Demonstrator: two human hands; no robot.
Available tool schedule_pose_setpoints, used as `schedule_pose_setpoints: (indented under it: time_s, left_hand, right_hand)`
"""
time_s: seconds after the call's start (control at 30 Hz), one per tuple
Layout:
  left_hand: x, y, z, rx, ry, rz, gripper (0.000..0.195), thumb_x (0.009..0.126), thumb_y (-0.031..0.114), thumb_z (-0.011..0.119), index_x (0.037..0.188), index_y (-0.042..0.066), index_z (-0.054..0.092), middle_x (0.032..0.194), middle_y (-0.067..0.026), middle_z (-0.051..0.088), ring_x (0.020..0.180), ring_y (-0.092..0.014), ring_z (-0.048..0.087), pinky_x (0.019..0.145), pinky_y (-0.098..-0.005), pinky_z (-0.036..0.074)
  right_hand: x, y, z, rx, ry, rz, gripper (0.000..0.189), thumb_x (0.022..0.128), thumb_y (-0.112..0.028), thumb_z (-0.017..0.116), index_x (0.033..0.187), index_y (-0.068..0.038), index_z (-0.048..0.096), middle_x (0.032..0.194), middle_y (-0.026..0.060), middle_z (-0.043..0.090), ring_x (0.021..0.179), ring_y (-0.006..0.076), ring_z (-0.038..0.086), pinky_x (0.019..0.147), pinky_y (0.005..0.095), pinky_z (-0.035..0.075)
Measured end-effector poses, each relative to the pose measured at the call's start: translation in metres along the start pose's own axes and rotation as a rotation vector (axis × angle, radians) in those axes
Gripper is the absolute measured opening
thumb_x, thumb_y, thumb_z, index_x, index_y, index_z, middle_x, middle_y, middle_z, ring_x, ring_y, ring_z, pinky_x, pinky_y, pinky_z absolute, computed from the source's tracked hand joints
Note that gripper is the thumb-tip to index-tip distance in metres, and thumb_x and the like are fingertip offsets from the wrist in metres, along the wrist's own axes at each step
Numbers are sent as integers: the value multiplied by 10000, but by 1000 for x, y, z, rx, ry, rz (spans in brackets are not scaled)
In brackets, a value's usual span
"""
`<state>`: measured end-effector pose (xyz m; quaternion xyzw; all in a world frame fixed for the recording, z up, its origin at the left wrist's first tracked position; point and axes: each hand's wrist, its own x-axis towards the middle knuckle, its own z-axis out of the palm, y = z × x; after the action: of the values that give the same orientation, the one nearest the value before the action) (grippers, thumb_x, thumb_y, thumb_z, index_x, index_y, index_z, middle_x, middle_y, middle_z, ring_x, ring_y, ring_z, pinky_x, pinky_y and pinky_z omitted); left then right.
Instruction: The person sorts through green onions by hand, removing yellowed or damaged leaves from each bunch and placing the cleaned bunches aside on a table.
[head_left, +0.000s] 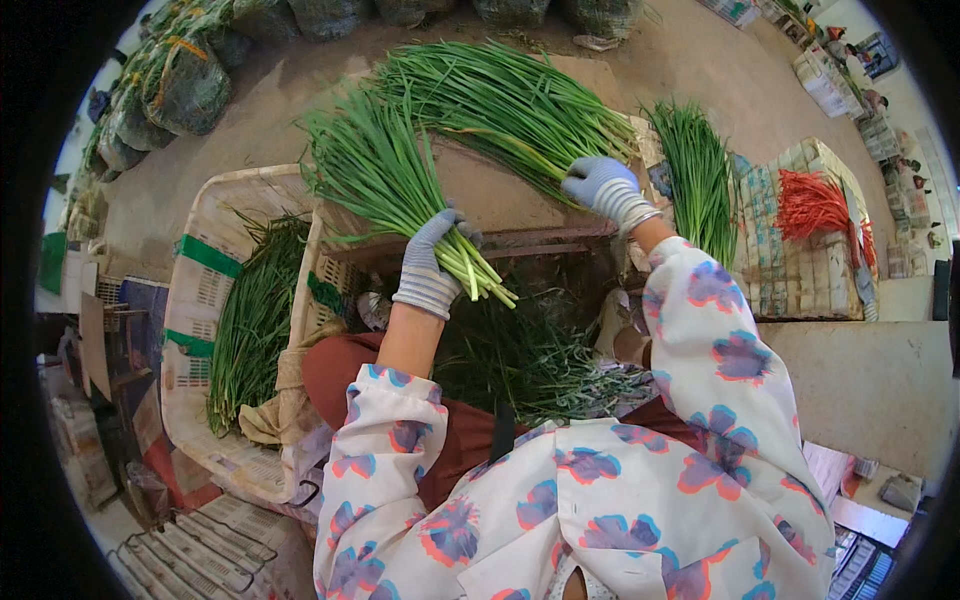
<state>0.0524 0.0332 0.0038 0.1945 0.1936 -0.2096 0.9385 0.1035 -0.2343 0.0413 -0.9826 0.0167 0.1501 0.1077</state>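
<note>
My left hand (431, 259), in a striped knit glove, grips a bunch of long flat-leaved green chives (382, 165). The pale cut stem ends point down to the right and the leaves fan up to the left. My right hand (601, 187), gloved alike, has its fingers curled at the near edge of a large chive pile (495, 97). Stalks meet its fingertips, but whether any are held is hidden. That pile lies across a worn board (472, 176) before me, stem ends toward the right.
Left stands a white plastic crate (247, 176) holding chives (259, 330). Loose leaves (540, 352) litter the space between my legs. At right, another chive bundle (694, 176) lies beside a taped block (772, 262) bearing red ties (810, 206) and a knife (859, 232). Wrapped bales (187, 90) stand behind.
</note>
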Motion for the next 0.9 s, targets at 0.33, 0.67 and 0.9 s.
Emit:
schedule_pose_setpoints:
  time_s: [0.33,0.67,0.9]
  left_hand:
    - [-2,0,-11,15,99,68,146,763,47,638,882,-12,577,796,-99,602,681,-207,585,649,-345,518]
    - [-22,-20,-26,294,29,-71,244,774,155,678,977,57,584,900,-77,629,761,-207,610,674,-322,521]
    - [-23,-17,-22,239,22,-175,246,765,113,673,985,47,584,877,-77,628,764,-218,615,690,-340,523]
  right_hand:
    - [-69,-8,-116,942,751,-136,159,829,-134,573,913,-10,628,718,6,583,609,70,490,546,194,397]
    - [-125,-73,40,88,630,-669,158,728,-186,610,854,-95,584,702,68,552,622,257,556,532,363,435]
    - [-138,-78,63,10,654,-1020,244,690,-190,540,918,-112,576,845,15,562,799,187,556,642,324,439]
